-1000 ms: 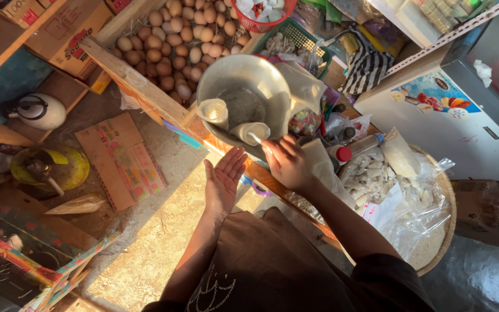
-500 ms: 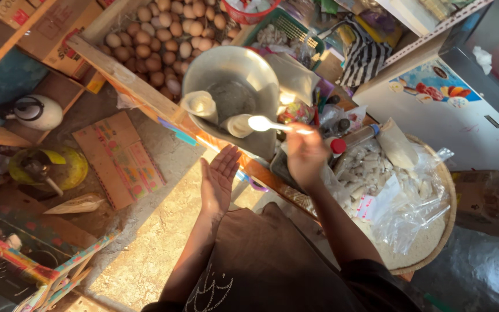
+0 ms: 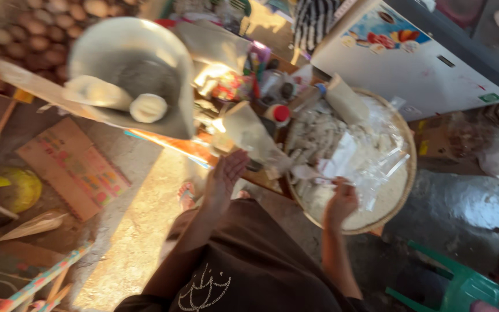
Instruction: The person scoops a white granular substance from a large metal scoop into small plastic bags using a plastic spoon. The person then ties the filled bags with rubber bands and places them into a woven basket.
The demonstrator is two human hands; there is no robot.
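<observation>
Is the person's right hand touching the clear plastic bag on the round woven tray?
Cannot tell. In the head view the right hand sits at the edge of the clear plastic bag over the woven tray, but motion blur hides any contact or gap.

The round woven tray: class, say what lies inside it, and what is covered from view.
The round woven tray holds a bed of pale grains with clear plastic bags and whitish lumps on top. The right hand reaches in at its near edge. Whatever lies beneath the bags is hidden.
</observation>
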